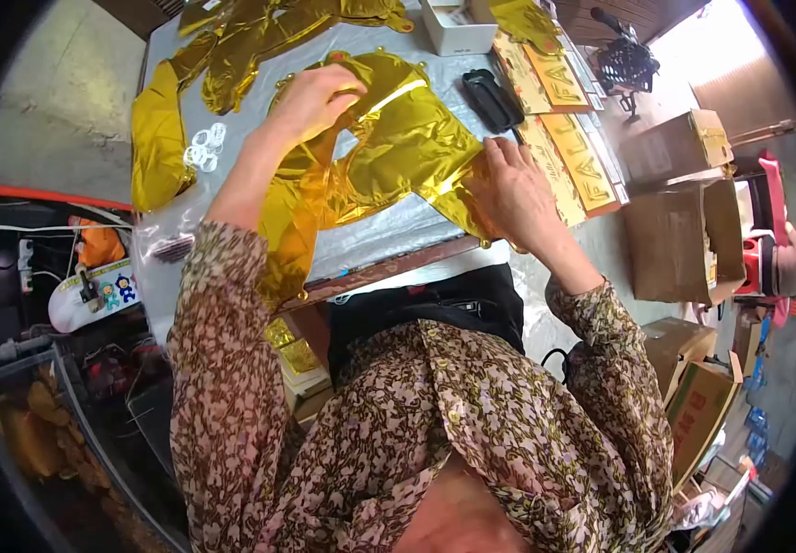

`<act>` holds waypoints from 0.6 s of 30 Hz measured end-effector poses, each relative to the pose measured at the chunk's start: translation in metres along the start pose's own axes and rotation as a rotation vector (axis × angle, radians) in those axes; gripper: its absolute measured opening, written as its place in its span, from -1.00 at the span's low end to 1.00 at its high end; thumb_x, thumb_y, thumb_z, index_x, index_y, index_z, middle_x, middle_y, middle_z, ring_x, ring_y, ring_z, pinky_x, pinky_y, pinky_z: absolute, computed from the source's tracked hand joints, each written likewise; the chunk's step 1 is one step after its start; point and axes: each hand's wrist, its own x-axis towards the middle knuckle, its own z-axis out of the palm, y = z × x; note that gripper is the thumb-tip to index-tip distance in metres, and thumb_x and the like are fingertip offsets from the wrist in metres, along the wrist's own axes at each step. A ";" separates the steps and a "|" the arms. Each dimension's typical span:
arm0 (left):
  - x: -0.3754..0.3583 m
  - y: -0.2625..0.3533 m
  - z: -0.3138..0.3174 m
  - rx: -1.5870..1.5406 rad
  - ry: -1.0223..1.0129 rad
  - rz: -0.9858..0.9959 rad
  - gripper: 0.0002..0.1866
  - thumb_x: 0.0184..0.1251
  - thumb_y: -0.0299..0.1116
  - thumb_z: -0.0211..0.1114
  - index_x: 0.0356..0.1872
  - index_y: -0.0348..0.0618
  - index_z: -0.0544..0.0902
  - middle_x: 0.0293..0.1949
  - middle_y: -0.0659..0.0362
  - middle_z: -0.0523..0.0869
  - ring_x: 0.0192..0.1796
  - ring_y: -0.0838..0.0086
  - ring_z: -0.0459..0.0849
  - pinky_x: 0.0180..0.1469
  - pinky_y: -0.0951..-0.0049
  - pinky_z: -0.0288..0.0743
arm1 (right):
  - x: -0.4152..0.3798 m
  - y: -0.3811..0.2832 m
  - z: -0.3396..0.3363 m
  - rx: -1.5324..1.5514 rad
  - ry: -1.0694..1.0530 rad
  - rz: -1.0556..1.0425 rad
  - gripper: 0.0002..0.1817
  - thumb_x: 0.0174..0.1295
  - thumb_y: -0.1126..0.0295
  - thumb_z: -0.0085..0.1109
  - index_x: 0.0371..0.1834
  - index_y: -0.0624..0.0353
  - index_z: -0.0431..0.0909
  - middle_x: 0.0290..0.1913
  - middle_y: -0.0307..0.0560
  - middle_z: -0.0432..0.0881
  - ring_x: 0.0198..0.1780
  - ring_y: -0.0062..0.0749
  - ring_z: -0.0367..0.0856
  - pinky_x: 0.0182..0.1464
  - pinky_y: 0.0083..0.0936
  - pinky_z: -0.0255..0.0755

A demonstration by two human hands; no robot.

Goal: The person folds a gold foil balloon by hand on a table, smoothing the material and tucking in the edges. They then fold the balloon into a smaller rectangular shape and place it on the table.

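A flat, shiny gold foil balloon lies spread over the near part of the table. On its upper left part rests my left hand, its fingers curled together at the foil; what is between the fingertips is hidden. My right hand lies on the lower right end of the foil, with the fingers stretched out over its edge. A black open case is just beyond my right hand. Beside it are printed cards with the letters FALL.
More gold foil lies at the table's left and far side. Clear rings sit left of my left forearm. A white box stands at the far edge. Cardboard boxes are on the right, a dark crate on the lower left.
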 end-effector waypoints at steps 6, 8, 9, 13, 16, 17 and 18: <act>0.019 -0.004 0.021 0.071 -0.051 0.007 -0.71 0.45 -0.25 0.38 0.10 -0.07 0.80 0.10 0.12 0.73 0.21 0.16 0.68 0.34 0.22 0.52 | 0.006 -0.010 0.008 -0.111 -0.046 0.069 -0.21 0.24 0.02 0.45 0.40 0.34 0.46 0.29 0.13 0.54 0.30 0.06 0.51 0.31 -0.04 0.43; 0.018 -0.009 0.026 0.057 -0.102 -0.022 -0.67 0.43 -0.23 0.40 0.16 -0.02 0.79 0.16 0.13 0.68 0.27 0.17 0.62 0.38 0.23 0.48 | 0.008 -0.011 0.007 -0.105 -0.065 0.110 -0.20 0.20 0.01 0.49 0.39 0.31 0.48 0.26 0.11 0.52 0.27 0.08 0.50 0.27 -0.04 0.43; 0.017 -0.010 0.027 0.056 -0.096 -0.024 -0.67 0.43 -0.23 0.40 0.16 -0.02 0.79 0.16 0.13 0.68 0.27 0.17 0.62 0.38 0.23 0.48 | 0.008 -0.012 0.003 -0.109 -0.064 0.105 -0.20 0.20 0.01 0.49 0.39 0.31 0.48 0.26 0.11 0.52 0.27 0.08 0.50 0.27 -0.04 0.43; 0.011 -0.009 0.032 0.037 -0.080 -0.056 -0.65 0.42 -0.23 0.42 0.20 0.05 0.77 0.22 0.15 0.63 0.33 0.20 0.57 0.42 0.21 0.45 | 0.012 -0.011 -0.007 -0.045 -0.140 0.171 -0.31 0.15 0.05 0.54 0.20 0.30 0.54 0.18 0.17 0.57 0.27 0.09 0.52 0.25 0.00 0.42; 0.009 -0.012 0.034 0.017 -0.062 -0.095 -0.63 0.42 -0.22 0.43 0.21 0.09 0.76 0.24 0.16 0.62 0.35 0.21 0.55 0.45 0.21 0.44 | 0.011 -0.007 -0.003 0.002 -0.061 0.174 -0.40 0.13 0.06 0.55 0.05 0.29 0.58 -0.03 0.19 0.68 0.14 0.10 0.60 0.19 0.03 0.41; 0.008 -0.013 0.035 -0.003 -0.057 -0.097 -0.63 0.42 -0.21 0.43 0.22 0.11 0.76 0.24 0.17 0.62 0.36 0.21 0.55 0.46 0.21 0.43 | 0.014 -0.006 -0.003 0.002 -0.064 0.164 -0.40 0.13 0.06 0.55 0.05 0.29 0.58 -0.03 0.19 0.68 0.14 0.10 0.60 0.19 0.03 0.41; 0.008 -0.013 0.035 0.005 -0.069 -0.117 -0.62 0.42 -0.22 0.44 0.23 0.12 0.75 0.26 0.17 0.61 0.37 0.22 0.54 0.47 0.20 0.43 | 0.016 -0.006 -0.004 0.031 -0.119 0.188 -0.44 0.13 0.07 0.55 0.00 0.29 0.60 -0.08 0.19 0.69 0.10 0.10 0.61 0.16 0.03 0.42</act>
